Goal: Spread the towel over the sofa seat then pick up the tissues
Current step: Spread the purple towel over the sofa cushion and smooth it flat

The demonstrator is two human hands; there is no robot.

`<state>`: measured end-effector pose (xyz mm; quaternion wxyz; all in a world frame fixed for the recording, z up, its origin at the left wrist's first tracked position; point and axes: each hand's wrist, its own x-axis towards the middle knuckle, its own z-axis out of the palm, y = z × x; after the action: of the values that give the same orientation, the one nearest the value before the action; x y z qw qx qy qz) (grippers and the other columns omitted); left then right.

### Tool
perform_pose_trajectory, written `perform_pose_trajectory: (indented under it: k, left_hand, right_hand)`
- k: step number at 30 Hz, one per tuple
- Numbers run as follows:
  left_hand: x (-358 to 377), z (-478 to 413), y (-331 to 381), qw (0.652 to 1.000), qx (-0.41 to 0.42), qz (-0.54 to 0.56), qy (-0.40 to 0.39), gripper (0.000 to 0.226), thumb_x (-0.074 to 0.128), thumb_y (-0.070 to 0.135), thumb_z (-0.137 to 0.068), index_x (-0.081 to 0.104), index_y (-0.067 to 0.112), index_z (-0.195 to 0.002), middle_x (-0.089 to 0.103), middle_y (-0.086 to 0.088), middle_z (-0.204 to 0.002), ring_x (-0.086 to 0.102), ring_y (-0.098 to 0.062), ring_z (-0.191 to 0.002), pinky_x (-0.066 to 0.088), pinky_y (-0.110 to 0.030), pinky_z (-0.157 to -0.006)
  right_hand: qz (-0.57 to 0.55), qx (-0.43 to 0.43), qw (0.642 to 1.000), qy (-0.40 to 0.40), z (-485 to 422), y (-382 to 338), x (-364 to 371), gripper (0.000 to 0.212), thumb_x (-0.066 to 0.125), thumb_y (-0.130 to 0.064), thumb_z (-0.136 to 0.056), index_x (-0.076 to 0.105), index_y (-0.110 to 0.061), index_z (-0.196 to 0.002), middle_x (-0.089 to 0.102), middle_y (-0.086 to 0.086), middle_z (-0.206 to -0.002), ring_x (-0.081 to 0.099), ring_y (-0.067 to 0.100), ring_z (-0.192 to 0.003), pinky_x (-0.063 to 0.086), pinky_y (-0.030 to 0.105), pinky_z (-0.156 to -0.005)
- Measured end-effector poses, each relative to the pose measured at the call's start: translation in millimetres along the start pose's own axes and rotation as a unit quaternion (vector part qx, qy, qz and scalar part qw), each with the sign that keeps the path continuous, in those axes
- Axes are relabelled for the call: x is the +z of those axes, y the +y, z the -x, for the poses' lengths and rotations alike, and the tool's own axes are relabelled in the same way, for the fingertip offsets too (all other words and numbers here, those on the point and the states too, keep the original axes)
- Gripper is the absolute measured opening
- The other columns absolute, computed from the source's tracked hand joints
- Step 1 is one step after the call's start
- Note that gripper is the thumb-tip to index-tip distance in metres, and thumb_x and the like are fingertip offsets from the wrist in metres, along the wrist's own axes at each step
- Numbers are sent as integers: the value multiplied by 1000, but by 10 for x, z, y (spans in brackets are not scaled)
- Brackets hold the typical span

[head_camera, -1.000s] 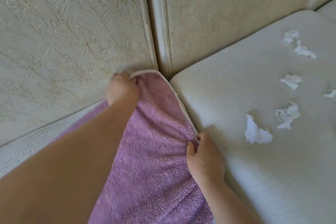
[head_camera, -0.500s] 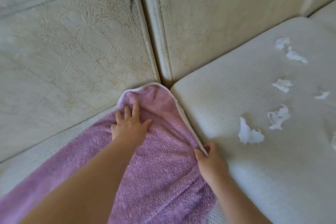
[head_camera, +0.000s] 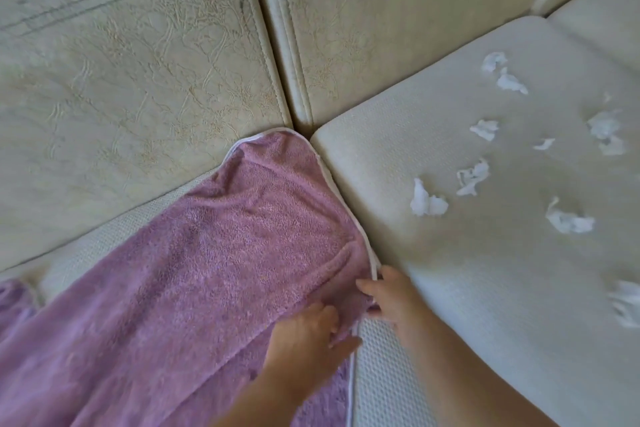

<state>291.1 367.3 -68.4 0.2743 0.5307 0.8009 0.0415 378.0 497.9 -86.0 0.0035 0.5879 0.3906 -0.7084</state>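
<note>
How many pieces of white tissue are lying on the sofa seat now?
9 visible, all on the right cushion: two at the back, three mid, three nearer, one blurred at the right edge. More may lie outside the frame.

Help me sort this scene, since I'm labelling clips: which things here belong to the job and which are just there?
Part of the job:
towel, purple, spread on the left seat
tissues, crumpled white scraps on the right seat
left hand and right hand, both at the towel's near right edge

Just there:
backrest
</note>
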Motion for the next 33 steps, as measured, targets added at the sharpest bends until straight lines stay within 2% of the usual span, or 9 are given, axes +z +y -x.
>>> perform_pose_trajectory:
  k: [3,6,12,15,19,24,28,30,33]
  left_hand:
    - [120,87,94,998,-18,-65,-17,41,43,59,-87,51,24,-105,53,6,-104,57,-13,-91,52,-27,-73]
    - [98,-36,129,998,-38,-48,12,28,36,40,-98,55,20,-104,59,2,-105,61,-19,-92,52,-34,-75]
    - [-65,-166,50,990,-84,95,64,21,41,33,-97,56,19,-96,59,2,-92,62,-14,-73,55,-28,-63]
    - [-182,-184,-39,989,-81,66,100,20,45,34,-96,53,23,-111,55,5,-106,61,-14,-90,58,-32,-74]
    - [-217,-244,-26,996,-22,-82,6,54,46,23,-96,24,29,-145,34,5,-148,34,-20,-133,40,-43,-103]
    - [-197,-242,93,992,-26,-102,-73,57,41,27,-98,14,28,-149,22,-1,-155,25,-28,-140,34,-50,-107]
    - [-56,-182,252,976,20,-145,-163,54,40,27,-99,17,28,-148,-6,-5,-159,-4,-29,-146,27,-52,-113]
    - [20,-177,314,973,21,-153,-174,55,43,23,-98,20,30,-147,-7,-5,-159,-8,-31,-145,26,-54,-112]
    - [103,-110,443,973,17,-145,-178,58,45,18,-97,20,32,-147,-5,-2,-159,-9,-30,-145,25,-55,-111]
  right_hand:
    - [38,-24,999,4,62,43,-8,20,61,0,-83,59,0,-103,67,20,-99,66,29,-85,58,40,-75]
    - [55,-44,997,-10,103,65,5,20,63,3,-79,63,-4,-98,68,20,-97,67,32,-91,55,47,-87]
    - [72,-40,996,-35,122,189,56,19,63,5,-76,60,-9,-89,62,12,-83,61,26,-78,54,38,-75]
    - [119,-25,991,-48,214,360,77,19,61,10,-71,55,-6,-81,57,16,-76,55,22,-61,46,28,-56]
    - [179,-35,983,0,316,648,118,15,60,-11,-83,55,-12,-69,63,15,-77,65,33,-73,54,41,-67]
    - [-28,18,984,173,337,866,-294,22,42,-8,-83,61,-6,-94,65,18,-91,68,33,-80,60,48,-57]
    - [100,3,965,241,594,905,-582,22,53,-13,-89,58,-9,-68,58,19,-82,63,31,-83,55,42,-72]
    - [111,-18,976,187,658,914,-539,24,59,-18,-85,56,-3,-67,53,14,-76,55,25,-71,45,33,-65]
    - [105,20,992,71,732,1009,-522,22,69,-19,-80,62,-4,-95,59,7,-80,55,19,-71,42,29,-63]
